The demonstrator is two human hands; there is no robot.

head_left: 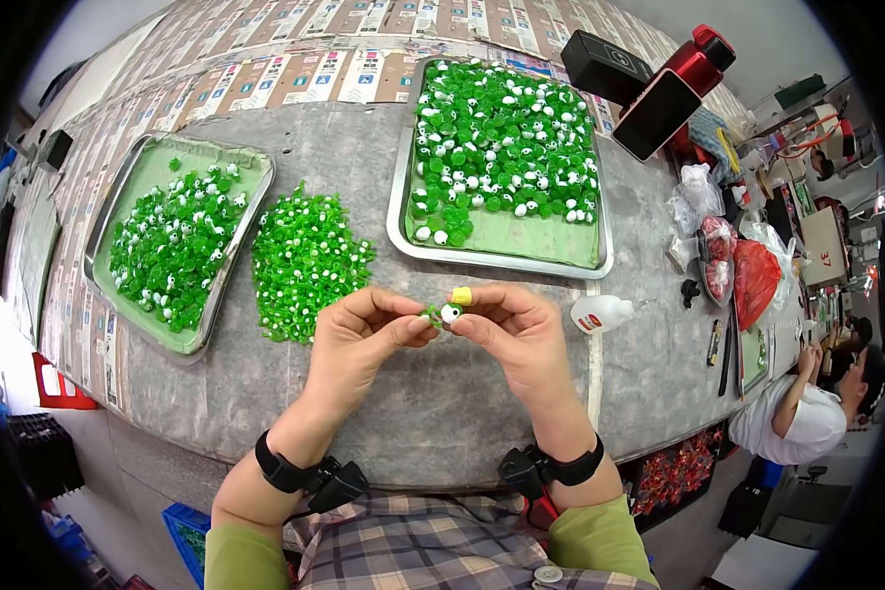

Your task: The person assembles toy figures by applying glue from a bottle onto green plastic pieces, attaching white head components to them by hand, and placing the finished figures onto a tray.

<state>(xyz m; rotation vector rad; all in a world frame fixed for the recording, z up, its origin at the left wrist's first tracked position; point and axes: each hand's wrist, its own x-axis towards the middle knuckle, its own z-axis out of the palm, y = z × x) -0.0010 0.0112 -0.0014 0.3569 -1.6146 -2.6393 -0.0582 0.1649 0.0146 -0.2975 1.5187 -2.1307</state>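
Eyeball bead [450,313], white with a black dot, sits in the narrow pinch of a person's right hand [523,339], a yellow fingertip cover [460,295] on one finger; the left hand [352,339], likewise pinched narrow, holds a small green piece [432,313] right against the bead, though whether the two are joined cannot be told; both hands are raised at the middle of a worktable [462,423] topped with grey sheeting, in front of a large metal tray [551,236] crowded with green pieces and white eyeballs; a smaller tray [251,169], lined in pale green, stands to the left with a looser heap of similar parts; between the trays lies a mound of bright green pieces [310,261] flecked with white, directly on the sheeting; just beside the right hand, a white squeeze bottle [600,313] with a fine nozzle lies tipped over; beyond the large tray, a dark-screened phone [657,113] leans in front of a red flask [696,64], next to a black box [605,67]; along the right side lies a red plastic bag [755,280]; black straps [283,470] circle both wrists; farther right, a co-worker [796,418] in a white top sits at the table.
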